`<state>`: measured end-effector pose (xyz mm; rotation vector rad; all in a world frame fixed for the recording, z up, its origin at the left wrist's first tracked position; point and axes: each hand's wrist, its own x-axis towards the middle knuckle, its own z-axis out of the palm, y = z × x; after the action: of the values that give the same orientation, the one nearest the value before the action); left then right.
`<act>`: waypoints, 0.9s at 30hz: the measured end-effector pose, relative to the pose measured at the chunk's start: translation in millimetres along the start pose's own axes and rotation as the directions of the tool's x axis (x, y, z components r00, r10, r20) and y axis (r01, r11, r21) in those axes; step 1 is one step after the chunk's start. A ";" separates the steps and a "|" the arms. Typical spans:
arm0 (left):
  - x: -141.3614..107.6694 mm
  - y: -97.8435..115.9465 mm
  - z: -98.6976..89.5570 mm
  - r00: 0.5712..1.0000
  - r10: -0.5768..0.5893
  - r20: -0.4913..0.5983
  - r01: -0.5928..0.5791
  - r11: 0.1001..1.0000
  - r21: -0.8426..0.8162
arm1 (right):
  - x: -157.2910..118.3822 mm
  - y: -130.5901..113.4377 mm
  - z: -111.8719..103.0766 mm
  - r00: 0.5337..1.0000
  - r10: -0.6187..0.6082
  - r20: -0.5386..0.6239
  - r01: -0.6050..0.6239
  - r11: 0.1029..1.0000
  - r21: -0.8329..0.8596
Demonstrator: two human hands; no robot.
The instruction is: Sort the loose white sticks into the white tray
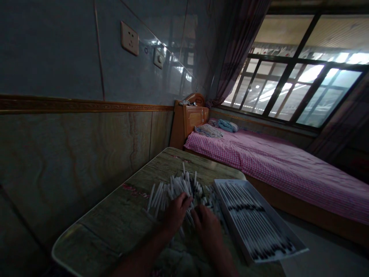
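My left hand (176, 211) is closed in a pinch at the near edge of a loose pile of white pen-like tubes (180, 184). Close beside it on the right, my right hand (208, 225) is also closed, with thumb and fingers pressed together. Dim light and the fingers hide what either one grips. A white tube slants down between the two hands. Small black and clear pieces (206, 201) lie among the tubes on the pile's right side. To the right of my right hand stands a shallow white box (288, 234) holding two rows of white pens with black ends (253, 223).
The marble-patterned table (109, 231) has rounded corners and runs along a tiled wall (72, 154). Beyond its far edge is a bed with a pink checked sheet (259, 157) and a wooden headboard (196, 117). The box lies at the table's right edge.
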<state>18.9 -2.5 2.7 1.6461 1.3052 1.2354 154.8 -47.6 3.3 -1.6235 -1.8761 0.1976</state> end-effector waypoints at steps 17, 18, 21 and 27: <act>1.3 3.8 7.4 0.973 -0.229 -0.032 0.187 0.861 -0.473 | 4.5 15.8 -12.0 0.936 0.326 0.129 -0.227 0.843 -0.487; 1.7 2.9 7.6 0.973 -0.230 -0.033 0.186 0.856 -0.483 | 5.0 15.8 -12.0 0.932 0.336 0.133 -0.232 0.838 -0.494; 2.8 -0.1 8.7 0.972 -0.232 -0.044 0.178 0.843 -0.508 | 5.0 17.2 -13.1 0.925 0.354 0.139 -0.243 0.832 -0.498; 2.7 0.2 7.7 0.959 -0.282 -0.037 0.212 0.797 -0.565 | 3.4 17.2 -15.8 0.923 0.361 0.135 -0.247 0.823 -0.511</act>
<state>26.4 0.4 1.1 0.9626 1.0468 1.3986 177.7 -45.1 8.3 -2.3425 -1.9207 0.0430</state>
